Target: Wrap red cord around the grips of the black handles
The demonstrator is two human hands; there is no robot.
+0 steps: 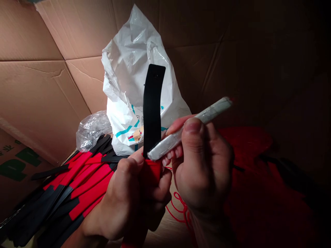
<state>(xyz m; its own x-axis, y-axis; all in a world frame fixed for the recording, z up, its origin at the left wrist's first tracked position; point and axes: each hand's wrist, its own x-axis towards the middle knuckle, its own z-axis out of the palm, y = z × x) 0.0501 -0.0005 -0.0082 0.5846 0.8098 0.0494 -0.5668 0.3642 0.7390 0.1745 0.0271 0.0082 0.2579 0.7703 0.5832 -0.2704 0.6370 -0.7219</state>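
My left hand (pixel 129 193) is closed round the red middle of a black strip (pixel 153 106), whose black end stands upright above the fingers. In my right hand (pixel 204 162), thumb and fingers grip a narrow tool wrapped in whitish tape (pixel 168 143), slanting up to the right. Its lower left end is at the border between the strip's black part and its red band (pixel 151 172); whether it touches is unclear. The strip's lower part is partly hidden behind my left hand.
Many black and red strips (pixel 90 175) lie piled at the left. Behind stand a crumpled white plastic bag (pixel 131 75), clear plastic (pixel 93 129) and cardboard walls (pixel 77 27). Red cord (pixel 184 206) lies below; dim red material (pixel 258 193) is at the right.
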